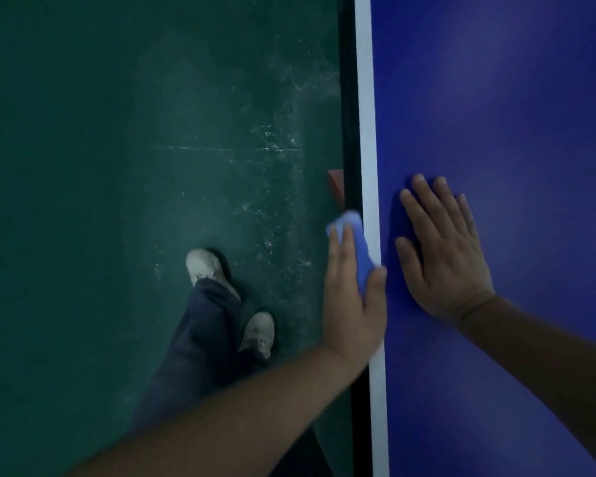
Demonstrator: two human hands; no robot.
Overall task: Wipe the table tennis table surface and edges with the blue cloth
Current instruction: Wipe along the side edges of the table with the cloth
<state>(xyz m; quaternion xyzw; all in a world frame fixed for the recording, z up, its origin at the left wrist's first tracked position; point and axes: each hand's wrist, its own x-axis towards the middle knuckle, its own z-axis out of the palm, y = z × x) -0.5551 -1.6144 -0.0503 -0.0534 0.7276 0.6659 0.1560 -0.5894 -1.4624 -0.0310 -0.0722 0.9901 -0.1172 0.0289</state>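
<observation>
The blue table tennis table (513, 98) fills the right side, with a white line (367, 115) along its left border and a dark side edge beside it. My left hand (353, 304) holds the light blue cloth (353, 232) against that side edge, fingers over the cloth on the outer side and thumb at the white line. My right hand (443, 256) lies flat on the blue surface, fingers spread, just right of the line.
To the left is a dark green floor (117, 166) with pale scuff marks near the table. My legs in dark trousers and pale shoes (205, 266) stand close to the edge. A reddish part (336, 184) shows under the table edge.
</observation>
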